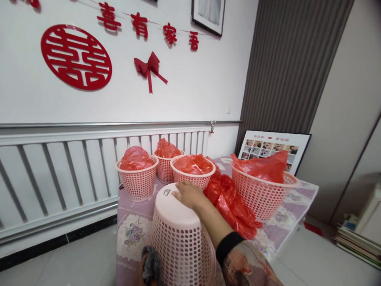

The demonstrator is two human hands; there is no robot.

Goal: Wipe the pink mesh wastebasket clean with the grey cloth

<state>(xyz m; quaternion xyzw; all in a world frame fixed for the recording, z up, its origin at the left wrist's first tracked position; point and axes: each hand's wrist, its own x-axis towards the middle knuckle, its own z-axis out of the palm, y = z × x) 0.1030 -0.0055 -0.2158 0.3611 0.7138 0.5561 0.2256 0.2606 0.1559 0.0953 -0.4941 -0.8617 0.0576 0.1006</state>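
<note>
An upside-down pale pink plastic wastebasket (178, 247) with perforated sides stands in front of me, its base facing up. My right hand (189, 194) holds it at the far edge of the base, thumb on top and the other fingers partly hidden. At the lower left, my left hand (145, 274) is closed round a grey cloth (151, 263) pressed against the basket's side. Much of that hand is hidden by the cloth and the frame's edge. Just beyond my right forearm lies a heap of crumpled red plastic bags (232, 204).
Upright pink baskets with red bags inside stand behind: one at left (138, 182), one at the back (165, 168), one in the middle (193, 180), a larger one at right (261, 197). Beneath is a floral purple tablecloth (130, 220). A white radiator (69, 172) runs along the wall.
</note>
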